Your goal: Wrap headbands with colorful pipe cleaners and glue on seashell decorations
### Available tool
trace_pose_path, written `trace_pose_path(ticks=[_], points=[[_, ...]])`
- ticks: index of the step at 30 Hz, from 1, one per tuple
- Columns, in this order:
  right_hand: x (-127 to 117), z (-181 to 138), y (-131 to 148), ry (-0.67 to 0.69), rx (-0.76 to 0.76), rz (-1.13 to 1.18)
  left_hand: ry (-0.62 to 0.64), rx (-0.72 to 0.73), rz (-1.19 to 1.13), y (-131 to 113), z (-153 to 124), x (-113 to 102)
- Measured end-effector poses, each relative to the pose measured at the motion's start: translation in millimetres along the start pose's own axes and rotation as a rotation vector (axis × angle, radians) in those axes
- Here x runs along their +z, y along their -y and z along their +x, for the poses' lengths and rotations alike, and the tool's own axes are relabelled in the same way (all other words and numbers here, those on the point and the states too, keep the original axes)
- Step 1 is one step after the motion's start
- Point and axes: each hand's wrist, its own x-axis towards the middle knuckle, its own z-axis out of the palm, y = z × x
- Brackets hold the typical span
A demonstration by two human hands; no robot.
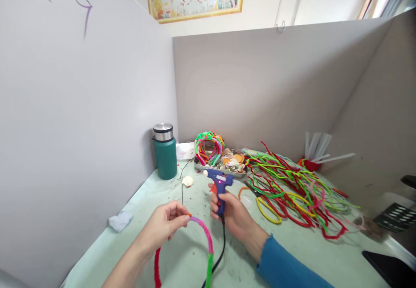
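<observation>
My left hand (164,225) pinches the top of a hoop (208,240) wrapped in pink, red and green pipe cleaner, with an orange tip at my fingertips. My right hand (232,216) grips the handle of a blue hot glue gun (219,181), held upright just right of the hoop, nozzle pointing left. Its black cord (221,253) runs down toward me. The two hands are close together above the pale green table (292,244).
A teal flask (165,151) stands at the back left. A metal tray (198,163) holds shells and finished coloured hoops. A heap of pipe cleaners (292,184) lies to the right, with glue sticks in a red cup (312,164). Grey partitions enclose the table.
</observation>
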Motion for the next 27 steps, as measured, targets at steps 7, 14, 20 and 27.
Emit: trace_pose_path(ticks=[7, 14, 20, 27], points=[[-18.1, -14.7, 4.4, -0.059, 0.001, -0.083, 0.014, -0.019, 0.105, 25.9, 66.4, 26.3], [-20.3, -17.3, -3.3, -0.130, 0.048, -0.348, -0.255, 0.304, 0.359, 31.6, 72.0, 28.7], [-23.7, -16.1, -7.2, -0.125, 0.034, -0.435, -0.386, 0.225, 0.066, 26.5, 70.3, 24.6], [-20.1, -18.5, -6.2, -0.051, 0.035, -0.630, -0.335, 0.011, -0.399, 25.5, 69.4, 19.8]])
